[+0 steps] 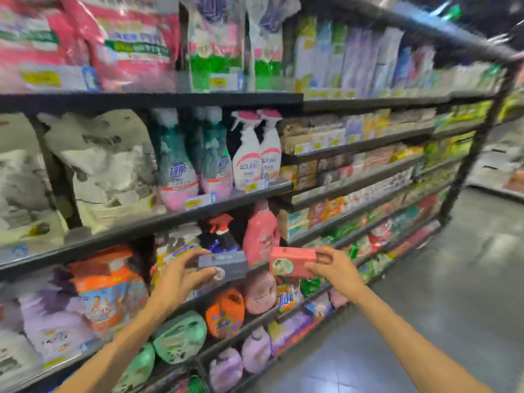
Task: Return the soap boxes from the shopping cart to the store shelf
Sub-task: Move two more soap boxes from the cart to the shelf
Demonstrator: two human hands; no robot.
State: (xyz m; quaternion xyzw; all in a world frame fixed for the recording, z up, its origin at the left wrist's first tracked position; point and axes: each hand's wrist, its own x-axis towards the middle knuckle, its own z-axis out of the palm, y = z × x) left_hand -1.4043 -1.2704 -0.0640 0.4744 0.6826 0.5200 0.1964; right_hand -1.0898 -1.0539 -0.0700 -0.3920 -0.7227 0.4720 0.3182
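Left hand (181, 275) gripped a grey soap box (224, 265) by its end, fingers over the top and thumb beneath, held up in front of the detergent bottles (259, 239); right hand (336, 268) likewise pinched a pink soap box (292, 262) beside it. Cart not in view, so the step looked like carry-to-shelf. Next likely called for reaching right to the soap shelves (354, 182), where boxed bars sat, and sliding each into a matching gap.
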